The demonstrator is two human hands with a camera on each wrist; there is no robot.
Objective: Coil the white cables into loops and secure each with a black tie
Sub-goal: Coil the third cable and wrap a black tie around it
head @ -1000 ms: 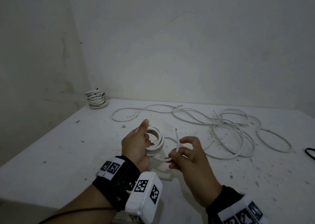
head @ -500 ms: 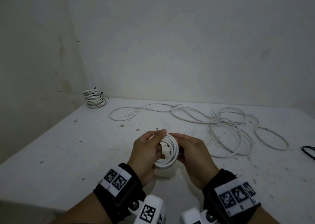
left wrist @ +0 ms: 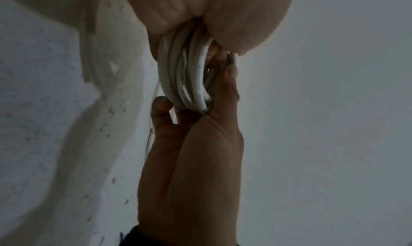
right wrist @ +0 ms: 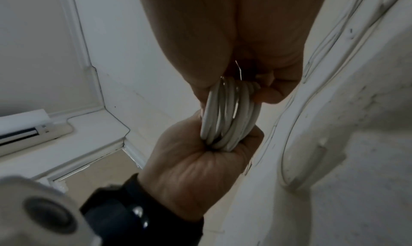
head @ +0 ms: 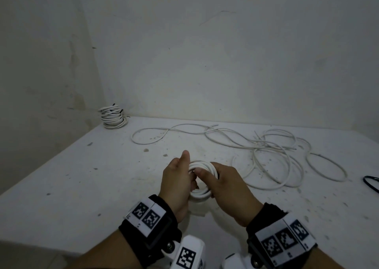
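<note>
A small white cable coil (head: 202, 194) is held upright above the table between both hands. My left hand (head: 179, 178) grips its left side, thumb raised along the rim. My right hand (head: 222, 183) grips its right side, thumb across the front. In the left wrist view the coil (left wrist: 185, 73) has several turns, with the right hand's fingers (left wrist: 229, 84) curled round it. In the right wrist view the coil (right wrist: 227, 119) sits in the left hand (right wrist: 196, 161), and a thin bare wire end (right wrist: 239, 70) sticks out near the right palm. A black tie (head: 371, 183) lies at the table's right edge.
Loose white cables (head: 266, 156) sprawl in tangled loops over the table's middle and right. A stack of tied coils (head: 112, 118) stands in the back left corner against the wall. The white table (head: 82, 186) is speckled with dark marks.
A second ago my right hand pinched the cable's free end sticking up beside the coil. That end is now wound in, and both hands have closed round the coil.
</note>
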